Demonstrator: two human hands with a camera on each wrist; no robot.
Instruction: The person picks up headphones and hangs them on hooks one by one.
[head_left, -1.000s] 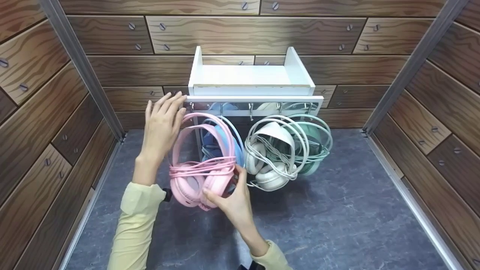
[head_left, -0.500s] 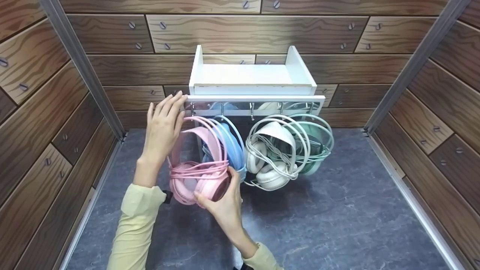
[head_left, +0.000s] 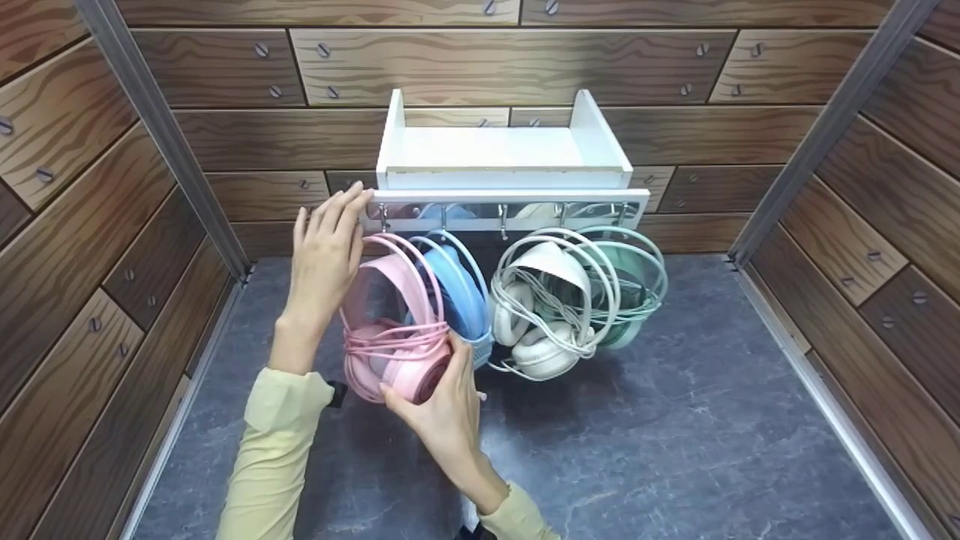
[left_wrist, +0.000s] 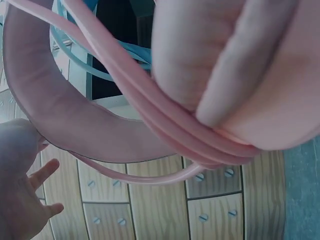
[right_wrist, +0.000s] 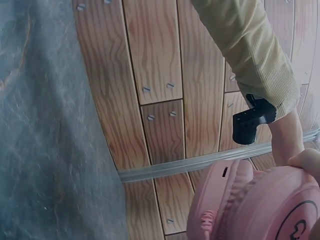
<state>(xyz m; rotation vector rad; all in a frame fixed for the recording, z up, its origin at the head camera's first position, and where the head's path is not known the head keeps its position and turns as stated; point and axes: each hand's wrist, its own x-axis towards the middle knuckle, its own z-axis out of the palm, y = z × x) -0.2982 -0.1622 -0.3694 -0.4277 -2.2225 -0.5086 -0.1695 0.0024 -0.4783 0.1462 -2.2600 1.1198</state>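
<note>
Pink headphones (head_left: 400, 281) hang at the left end of a white hook rack (head_left: 517, 196), their pink cable wound round the band and ear cups. My right hand (head_left: 446, 412) grips the right ear cup between thumb and fingers. With fairly straight fingers, my left hand (head_left: 324, 251) rests on the rack's left end. In the left wrist view the pink band (left_wrist: 75, 125) and cable loops fill the foreground, and the left hand (left_wrist: 25, 185) shows at the left edge. The right wrist view has the pink ear cups (right_wrist: 270, 202) low at the right.
Blue headphones (head_left: 457, 292) hang just right of the pink ones, partly covered by them. White headphones (head_left: 551, 262) and green headphones (head_left: 630, 315) hang farther right. Above the hooks is a white shelf (head_left: 487, 146). Wood-patterned walls (head_left: 82, 315) surround a dark grey floor (head_left: 675, 435).
The pink headphones and my right hand have shifted a little left and up, showing more of the blue headphones. My left hand has stayed on the rack.
</note>
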